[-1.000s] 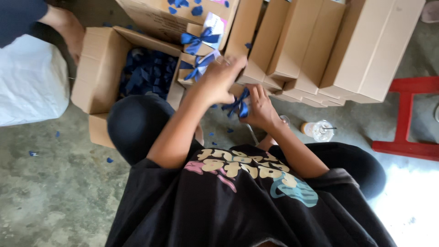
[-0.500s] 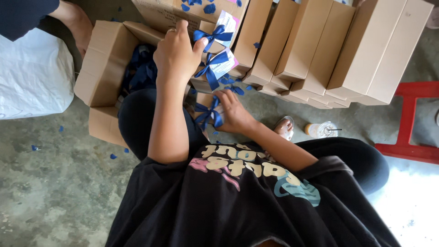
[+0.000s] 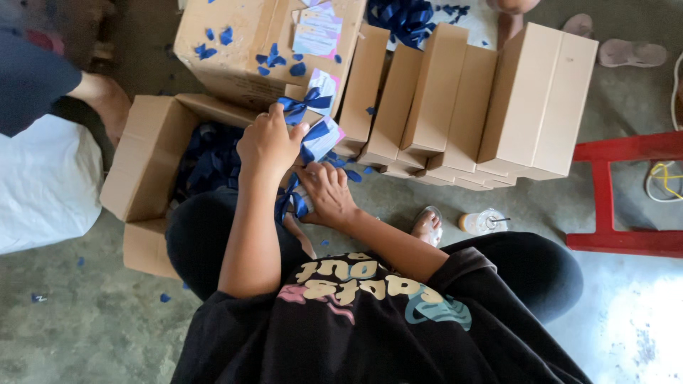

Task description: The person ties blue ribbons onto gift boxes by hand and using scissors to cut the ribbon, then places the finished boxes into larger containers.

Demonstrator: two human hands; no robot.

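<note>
Open brown cardboard carton (image 3: 146, 178) at 9 o'clock; tall plain brown cardboard boxes (image 3: 462, 107) at 1 o'clock; pastel paper tag cards (image 3: 318, 32) at 12 o'clock.

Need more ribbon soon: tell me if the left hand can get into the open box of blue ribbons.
Probably yes: the left hand sits beside the open box, whose flaps are spread, nothing covering it.

Probably a packing workshop: bare concrete floor (image 3: 85, 334), rows of plain cardboard boxes (image 3: 491, 107) and scattered blue ribbon scraps (image 3: 270, 60).

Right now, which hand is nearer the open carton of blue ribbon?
Left. The left hand is at the edge of the open carton; the right hand sits farther right, holding a blue bow.
</note>
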